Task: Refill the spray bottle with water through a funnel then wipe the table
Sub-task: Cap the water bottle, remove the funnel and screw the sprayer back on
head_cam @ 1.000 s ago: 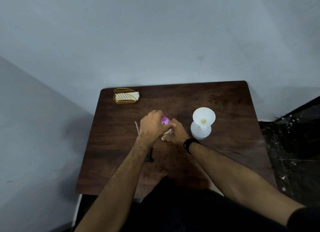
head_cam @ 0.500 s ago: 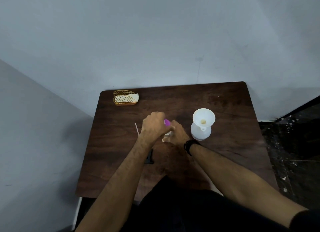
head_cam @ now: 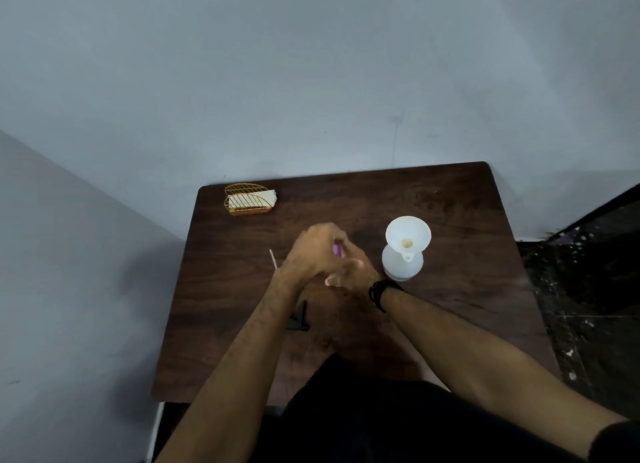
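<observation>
Seen from above, your two hands met near the middle of the dark wooden table (head_cam: 450, 310), working at a small object with a purple cap (head_cam: 338, 249). Your left hand (head_cam: 317, 251) was curled over the top of the cap, fingers closed around it, while your right hand (head_cam: 349, 272), a black watch (head_cam: 379, 291) on its wrist, wrapped around whatever lay beneath; the body of that object was hidden by both hands, so you cannot tell from this view what it was beyond the cap. The motion blurred your left hand. At about three o'clock from your hands, just beside them but not touching, the translucent white spray bottle (head_cam: 402, 267) stood upright with the white funnel (head_cam: 408, 235) seated in its neck, the funnel's mouth open to the camera. At about nine o'clock from your hands a thin pale tube (head_cam: 273, 259) lay on the wood. At six o'clock, partly under your left forearm, a small black part (head_cam: 302, 319) rested on the tabletop. Far off at eleven o'clock, near the table's back corner, a gold wire holder (head_cam: 247, 199) held folded white napkins (head_cam: 252, 199). A grey wall (head_cam: 311, 81) rose behind the table.
</observation>
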Action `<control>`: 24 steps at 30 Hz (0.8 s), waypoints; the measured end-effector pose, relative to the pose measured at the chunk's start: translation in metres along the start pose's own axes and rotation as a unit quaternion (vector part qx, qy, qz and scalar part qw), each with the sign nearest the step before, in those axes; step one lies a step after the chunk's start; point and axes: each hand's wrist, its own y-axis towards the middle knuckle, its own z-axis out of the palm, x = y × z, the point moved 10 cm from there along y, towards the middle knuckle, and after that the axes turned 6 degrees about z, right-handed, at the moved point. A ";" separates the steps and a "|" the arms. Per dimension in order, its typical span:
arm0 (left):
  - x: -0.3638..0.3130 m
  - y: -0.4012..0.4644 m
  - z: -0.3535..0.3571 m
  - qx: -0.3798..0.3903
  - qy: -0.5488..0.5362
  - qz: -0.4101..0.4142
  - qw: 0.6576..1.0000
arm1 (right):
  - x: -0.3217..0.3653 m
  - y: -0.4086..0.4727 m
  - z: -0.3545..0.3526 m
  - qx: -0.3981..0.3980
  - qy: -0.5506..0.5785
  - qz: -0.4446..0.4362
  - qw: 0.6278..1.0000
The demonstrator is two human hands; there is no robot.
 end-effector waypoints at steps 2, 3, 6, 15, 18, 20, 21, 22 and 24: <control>-0.013 -0.001 -0.005 -0.029 -0.048 0.057 0.997 | -0.003 -0.001 -0.001 0.007 0.022 -0.003 1.000; -0.010 -0.001 -0.011 -0.074 -0.038 0.050 0.995 | -0.002 -0.002 -0.003 -0.001 0.015 -0.002 1.000; 0.018 -0.006 -0.025 -0.139 0.067 -0.093 0.984 | 0.000 -0.002 -0.002 0.001 0.018 0.003 1.000; 0.000 -0.002 0.002 -0.002 -0.020 0.010 1.000 | 0.005 -0.002 -0.001 0.000 -0.007 -0.009 1.000; 0.025 -0.008 -0.015 -0.110 0.030 -0.093 0.989 | 0.001 -0.001 -0.003 -0.012 0.001 -0.005 1.000; 0.036 -0.011 -0.016 -0.104 0.065 -0.134 0.983 | -0.001 -0.001 -0.003 -0.012 0.003 0.007 1.000; 0.037 -0.010 -0.012 -0.084 0.052 -0.129 0.987 | 0.001 -0.001 -0.002 -0.007 -0.002 0.003 1.000; 0.035 -0.008 -0.007 -0.059 0.029 -0.112 0.992 | 0.002 0.000 0.000 -0.002 -0.011 -0.001 1.000; 0.024 -0.004 0.001 -0.011 0.015 -0.058 0.998 | 0.006 0.000 0.002 0.003 -0.023 -0.005 1.000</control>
